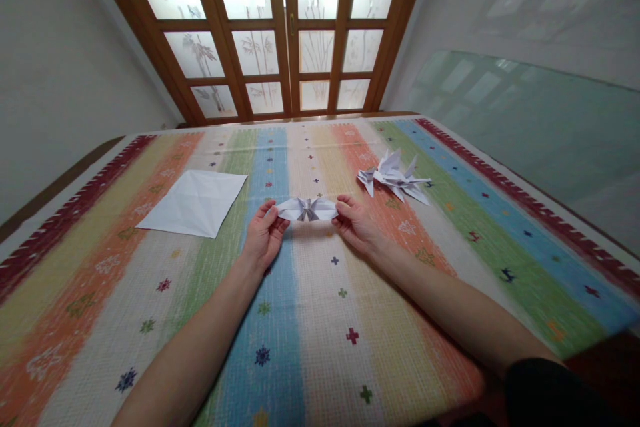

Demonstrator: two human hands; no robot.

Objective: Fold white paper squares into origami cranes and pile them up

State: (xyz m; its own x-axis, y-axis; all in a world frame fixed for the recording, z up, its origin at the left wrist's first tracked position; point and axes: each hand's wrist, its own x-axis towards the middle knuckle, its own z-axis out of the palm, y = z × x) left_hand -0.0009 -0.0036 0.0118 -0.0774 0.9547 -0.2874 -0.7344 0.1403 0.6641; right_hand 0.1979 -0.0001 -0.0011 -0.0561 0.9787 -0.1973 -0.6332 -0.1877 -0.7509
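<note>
A white folded paper piece (307, 209), wide with a pleated, darker middle, is stretched between my two hands above the table. My left hand (265, 230) pinches its left tip between thumb and fingers. At the opposite tip, my right hand (356, 221) holds it in the same kind of pinch. To the right lie several folded white paper cranes (395, 177), bunched together with their wings pointing up and outward. A creased white sheet of paper (195, 203) rests flat on the left, apart from my left hand.
A striped, patterned tablecloth (320, 320) covers the table. Beyond the far edge stand wooden doors (290, 47) with frosted glass panes. A pale glass panel (525, 127) is on the right wall, and a plain wall (60, 67) rises on the left.
</note>
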